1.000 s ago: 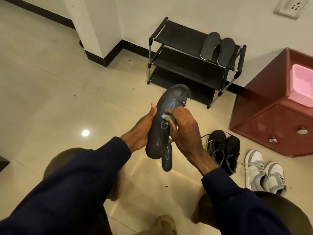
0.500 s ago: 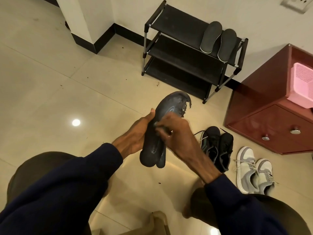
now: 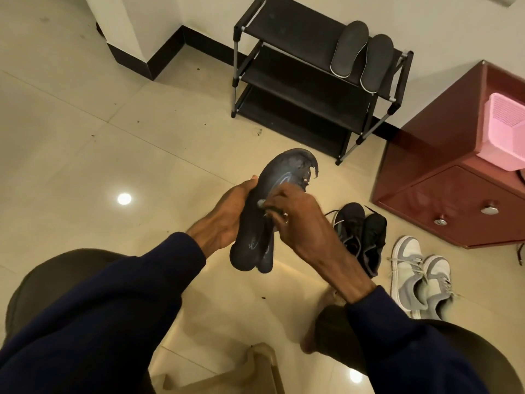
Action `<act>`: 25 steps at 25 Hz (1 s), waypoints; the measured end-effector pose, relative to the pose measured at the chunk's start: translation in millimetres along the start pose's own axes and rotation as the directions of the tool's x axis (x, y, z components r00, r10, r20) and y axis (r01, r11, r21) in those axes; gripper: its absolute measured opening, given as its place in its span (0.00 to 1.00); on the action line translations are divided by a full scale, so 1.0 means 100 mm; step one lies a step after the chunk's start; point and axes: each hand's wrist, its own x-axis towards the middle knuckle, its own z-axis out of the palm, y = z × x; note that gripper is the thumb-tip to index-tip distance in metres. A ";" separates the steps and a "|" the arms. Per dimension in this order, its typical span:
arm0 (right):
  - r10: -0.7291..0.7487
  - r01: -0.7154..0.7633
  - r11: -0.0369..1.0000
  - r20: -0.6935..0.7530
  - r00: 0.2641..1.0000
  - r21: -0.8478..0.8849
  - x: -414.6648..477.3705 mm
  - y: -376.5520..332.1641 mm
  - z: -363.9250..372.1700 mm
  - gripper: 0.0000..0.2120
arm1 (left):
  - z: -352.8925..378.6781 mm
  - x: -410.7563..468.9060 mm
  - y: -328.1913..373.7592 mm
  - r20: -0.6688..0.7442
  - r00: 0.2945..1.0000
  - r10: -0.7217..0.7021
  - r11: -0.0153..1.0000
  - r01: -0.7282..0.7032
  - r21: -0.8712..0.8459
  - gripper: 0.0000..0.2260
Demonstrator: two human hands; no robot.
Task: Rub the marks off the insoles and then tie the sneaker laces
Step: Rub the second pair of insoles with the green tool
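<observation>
My left hand (image 3: 227, 217) grips a dark worn insole (image 3: 279, 173) from its left edge, upright with its frayed toe pointing away. A second dark insole (image 3: 267, 258) sits behind it, its heel poking out below. Pale marks show on the front insole. My right hand (image 3: 295, 220) pinches a small greenish eraser (image 3: 260, 202) against the middle of the insole. Black sneakers (image 3: 359, 237) with loose laces lie on the floor to the right. Beside them stand grey-and-white sneakers (image 3: 417, 277), laces untied.
A black shoe rack (image 3: 284, 78) stands against the wall with two more dark insoles (image 3: 362, 55) on its top shelf. A dark red cabinet (image 3: 454, 189) at right carries a pink basket (image 3: 502, 132). My knees frame the tiled floor (image 3: 99, 137) below.
The right hand has slid the eraser up and down across the insole. The view has tilted down and nearer, and both hands sit a little lower in the frame.
</observation>
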 end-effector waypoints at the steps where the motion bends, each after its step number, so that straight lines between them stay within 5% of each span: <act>1: 0.038 -0.039 0.999 -0.031 0.999 -0.025 0.03 0.08 -0.05 0.09 | -0.01 -0.03 -0.01 0.020 1.000 0.004 1.000 -0.004 -0.002 0.19; 4: 0.156 -0.155 0.988 -0.121 0.980 0.018 0.07 0.20 -0.20 0.12 | -0.08 -0.16 0.00 0.051 0.999 -0.002 1.000 0.003 -0.018 0.19; 9: -0.070 0.068 0.998 0.120 0.990 0.017 0.02 -0.16 0.16 0.07 | -0.26 -0.14 -0.01 -0.056 0.998 0.006 1.000 -0.006 0.002 0.15; 14: 0.127 -0.133 0.991 -0.180 0.975 -0.020 0.22 0.11 -0.03 0.06 | -0.31 -0.20 0.01 0.076 0.995 -0.068 0.997 0.070 -0.024 0.22; 19: -0.061 0.060 0.998 0.043 0.997 0.033 0.21 -0.25 0.23 0.10 | -0.36 -0.19 0.05 -0.008 0.998 -0.067 0.997 0.067 -0.030 0.22; 25: 0.144 -0.146 0.989 -0.140 0.980 -0.008 0.33 0.06 0.03 0.08 | -0.31 -0.19 0.11 0.055 0.997 -0.053 0.998 0.055 -0.028 0.27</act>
